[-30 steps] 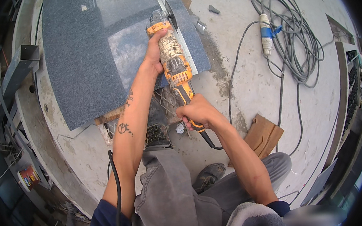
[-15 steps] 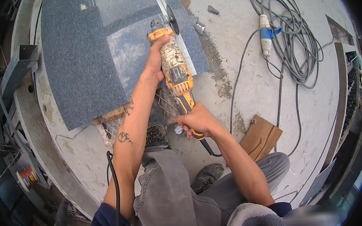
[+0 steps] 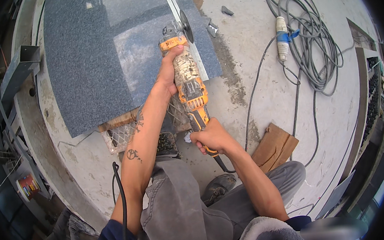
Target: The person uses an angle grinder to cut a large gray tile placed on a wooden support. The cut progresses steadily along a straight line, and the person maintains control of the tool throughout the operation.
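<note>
An orange and black angle grinder (image 3: 193, 90) is held in both hands. My left hand (image 3: 168, 72) wraps round its taped, dusty front body. Farther back, my right hand (image 3: 212, 138) is closed round the rear handle, with the power cord (image 3: 221, 165) leaving its end. The thin dark disc (image 3: 186, 26) stands edge-up over a metal straightedge strip (image 3: 199, 58). That strip lies along the right side of a speckled dark stone slab (image 3: 91, 69). Whether the disc touches the slab I cannot tell.
Coiled grey cable (image 3: 314, 42) and a white and blue plug connector (image 3: 282, 38) lie on the concrete at right. Cardboard (image 3: 275, 147) is beside my right knee. A mesh-sided support (image 3: 117, 141) stands under the slab. A steel channel (image 3: 25, 58) and a bucket (image 3: 28, 187) are at left.
The grinder and both hands have shifted slightly toward me, and the disc has moved back along the metal strip. My grip on the tool is unchanged.
</note>
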{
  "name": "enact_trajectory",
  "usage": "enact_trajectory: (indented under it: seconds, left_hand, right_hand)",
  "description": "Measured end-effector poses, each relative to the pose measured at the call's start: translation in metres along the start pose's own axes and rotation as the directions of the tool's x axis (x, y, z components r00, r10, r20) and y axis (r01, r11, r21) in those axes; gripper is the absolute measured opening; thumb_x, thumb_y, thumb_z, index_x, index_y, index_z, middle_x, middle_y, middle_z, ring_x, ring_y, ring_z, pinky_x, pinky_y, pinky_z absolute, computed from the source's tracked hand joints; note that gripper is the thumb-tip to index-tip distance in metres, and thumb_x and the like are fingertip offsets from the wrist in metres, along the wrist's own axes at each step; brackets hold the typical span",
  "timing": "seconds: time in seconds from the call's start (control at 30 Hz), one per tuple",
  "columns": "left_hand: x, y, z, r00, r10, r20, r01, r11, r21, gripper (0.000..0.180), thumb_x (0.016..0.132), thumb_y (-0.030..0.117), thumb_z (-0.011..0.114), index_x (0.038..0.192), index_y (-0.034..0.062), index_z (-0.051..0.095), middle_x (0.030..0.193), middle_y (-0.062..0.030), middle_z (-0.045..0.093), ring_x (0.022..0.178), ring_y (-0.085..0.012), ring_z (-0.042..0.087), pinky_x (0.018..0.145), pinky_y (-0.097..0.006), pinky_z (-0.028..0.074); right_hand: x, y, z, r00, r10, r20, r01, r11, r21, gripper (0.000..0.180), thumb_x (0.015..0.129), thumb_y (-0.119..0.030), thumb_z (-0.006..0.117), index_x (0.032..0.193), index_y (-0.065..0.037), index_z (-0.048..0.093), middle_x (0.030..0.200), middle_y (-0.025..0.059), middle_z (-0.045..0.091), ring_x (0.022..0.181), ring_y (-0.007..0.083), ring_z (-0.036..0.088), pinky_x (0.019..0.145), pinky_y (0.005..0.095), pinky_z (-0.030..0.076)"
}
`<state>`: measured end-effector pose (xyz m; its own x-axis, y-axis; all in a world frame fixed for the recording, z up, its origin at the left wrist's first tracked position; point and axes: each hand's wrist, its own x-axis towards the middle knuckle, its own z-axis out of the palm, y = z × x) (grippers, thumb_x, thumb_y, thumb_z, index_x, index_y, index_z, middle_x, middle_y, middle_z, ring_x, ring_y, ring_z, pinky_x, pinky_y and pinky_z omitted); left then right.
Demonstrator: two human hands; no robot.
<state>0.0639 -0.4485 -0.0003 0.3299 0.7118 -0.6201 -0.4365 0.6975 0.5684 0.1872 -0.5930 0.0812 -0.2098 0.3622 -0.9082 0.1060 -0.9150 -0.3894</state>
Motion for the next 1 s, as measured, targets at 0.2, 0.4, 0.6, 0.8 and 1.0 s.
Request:
enact_trajectory:
  seconds: [0.2, 0.4, 0.6, 0.8, 1.0]
  left_hand:
    - [0.038, 0.031, -0.003, 0.999, 0.018, 0.031, -0.019, 0.999, 0.036, 0.052, 0.085, 0.044, 0.061, 0.113, 0.0013, 0.051, 0.081, -0.0161, 0.064, 0.068, -0.0233, 0.070, 0.059, -0.037, 0.062]
    - [0.007, 0.000, -0.001, 1.000, 0.007, 0.010, -0.007, 1.000, 0.001, 0.051, 0.086, 0.043, 0.061, 0.114, 0.0026, 0.050, 0.082, -0.0161, 0.065, 0.068, -0.0239, 0.070, 0.059, -0.037, 0.062]
    - [0.005, 0.001, -0.003, 1.000, -0.012, 0.021, 0.012, 1.000, 0.005, 0.052, 0.086, 0.044, 0.060, 0.113, 0.0015, 0.050, 0.082, -0.0165, 0.065, 0.069, -0.0245, 0.070, 0.059, -0.037, 0.061]
    - [0.036, 0.024, -0.005, 0.999, 0.003, 0.033, -0.004, 1.000, 0.018, 0.051, 0.085, 0.045, 0.061, 0.111, 0.0016, 0.051, 0.081, -0.0165, 0.065, 0.068, -0.0242, 0.070, 0.058, -0.038, 0.061]
    - [-0.002, -0.006, 0.000, 1.000, 0.005, 0.006, -0.005, 1.000, 0.001, 0.056, 0.084, 0.044, 0.063, 0.117, 0.0002, 0.049, 0.082, -0.0168, 0.065, 0.069, -0.0245, 0.070, 0.058, -0.038, 0.061]
  right_hand:
    - [0.026, -0.034, -0.009, 1.000, -0.019, -0.001, 0.019, 1.000, -0.011, 0.012, 0.070, -0.002, 0.064, 0.063, 0.002, 0.054, 0.056, 0.0080, 0.055, 0.043, 0.0156, 0.054, 0.039, 0.0325, 0.045]
    - [0.001, -0.007, -0.003, 0.999, 0.029, -0.014, -0.030, 0.998, -0.047, 0.013, 0.072, -0.003, 0.065, 0.065, 0.004, 0.056, 0.056, 0.0089, 0.056, 0.043, 0.0165, 0.054, 0.040, 0.0319, 0.043]
    - [0.001, -0.003, -0.001, 1.000, 0.005, -0.019, -0.005, 1.000, -0.027, 0.013, 0.071, -0.003, 0.065, 0.064, 0.002, 0.055, 0.056, 0.0084, 0.056, 0.043, 0.0164, 0.054, 0.039, 0.0320, 0.043]
    - [0.019, -0.031, -0.008, 1.000, -0.006, -0.005, 0.006, 1.000, 0.004, 0.014, 0.071, -0.002, 0.064, 0.064, 0.000, 0.052, 0.055, 0.0070, 0.054, 0.043, 0.0157, 0.053, 0.039, 0.0320, 0.044]
    - [-0.010, -0.004, -0.001, 0.999, 0.051, -0.012, -0.051, 0.998, -0.048, 0.012, 0.071, -0.001, 0.064, 0.066, 0.004, 0.055, 0.055, 0.0091, 0.055, 0.043, 0.0170, 0.054, 0.039, 0.0323, 0.043]
